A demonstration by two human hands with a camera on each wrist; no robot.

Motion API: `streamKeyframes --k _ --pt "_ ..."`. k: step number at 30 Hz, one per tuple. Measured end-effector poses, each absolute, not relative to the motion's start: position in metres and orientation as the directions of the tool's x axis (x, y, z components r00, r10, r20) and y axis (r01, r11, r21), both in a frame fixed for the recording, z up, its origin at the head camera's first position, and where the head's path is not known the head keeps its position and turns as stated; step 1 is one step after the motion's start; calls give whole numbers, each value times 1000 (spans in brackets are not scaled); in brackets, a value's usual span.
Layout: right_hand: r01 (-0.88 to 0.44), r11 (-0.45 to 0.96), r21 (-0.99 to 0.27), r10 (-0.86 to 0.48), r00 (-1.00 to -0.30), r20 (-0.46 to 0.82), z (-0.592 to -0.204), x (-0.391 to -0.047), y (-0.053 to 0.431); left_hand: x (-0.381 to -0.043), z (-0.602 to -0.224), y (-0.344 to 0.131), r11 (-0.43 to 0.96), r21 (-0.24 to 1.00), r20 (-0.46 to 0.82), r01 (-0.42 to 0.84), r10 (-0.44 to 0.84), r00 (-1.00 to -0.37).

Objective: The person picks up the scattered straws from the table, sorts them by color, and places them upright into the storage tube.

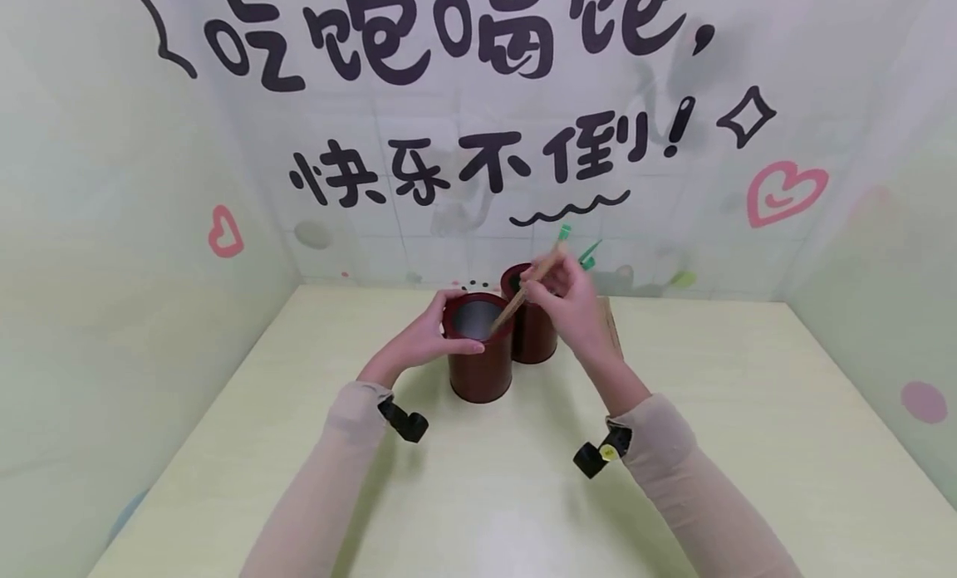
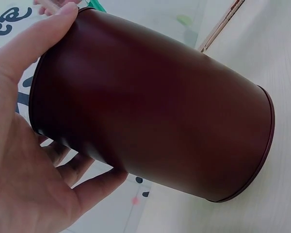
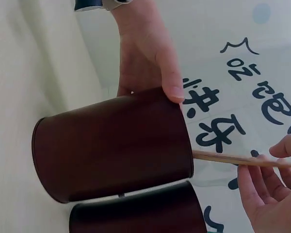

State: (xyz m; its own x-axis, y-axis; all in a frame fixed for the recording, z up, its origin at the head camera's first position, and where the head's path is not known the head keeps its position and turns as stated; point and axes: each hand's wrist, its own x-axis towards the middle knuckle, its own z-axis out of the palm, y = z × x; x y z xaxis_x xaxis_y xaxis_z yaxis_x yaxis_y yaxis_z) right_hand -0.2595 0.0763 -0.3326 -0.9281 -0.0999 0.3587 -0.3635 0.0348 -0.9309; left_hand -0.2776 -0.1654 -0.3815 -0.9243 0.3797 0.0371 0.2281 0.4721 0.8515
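Observation:
A dark red cylindrical canister [image 1: 480, 374] stands upright on the table, its grey inside showing from above. My left hand [image 1: 426, 333] grips it near the rim, thumb on the near side and fingers round the far side. In my right hand [image 1: 571, 300], wooden chopsticks [image 1: 516, 302] with a green end are pinched between thumb and fingers. They slant down, and their lower end is at the mouth of this canister; the tips are hidden inside. Close behind, to the right, is a second dark red canister [image 1: 535, 337], partly covered by the right hand.
Green pointed pieces [image 1: 591, 254] stick up behind the right hand. A flat brown item [image 1: 611, 325] lies to the right of the second canister. The pale table [image 1: 478, 487] meets a printed backdrop [image 1: 463, 254] just behind the canisters.

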Motion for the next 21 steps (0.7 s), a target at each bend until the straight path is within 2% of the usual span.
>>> streamKeyframes --k 4,10,21 --pt "-388 68 -919 -74 -921 383 -337 -255 93 -278 -383 -164 472 854 24 221 387 -922" --pt "-379 35 -925 -8 -926 378 -343 -258 131 -280 -379 -166 467 856 29 222 387 -922" --pt "-207 86 -974 60 -975 213 -376 -266 201 -281 -378 -164 468 854 27 227 397 -917"
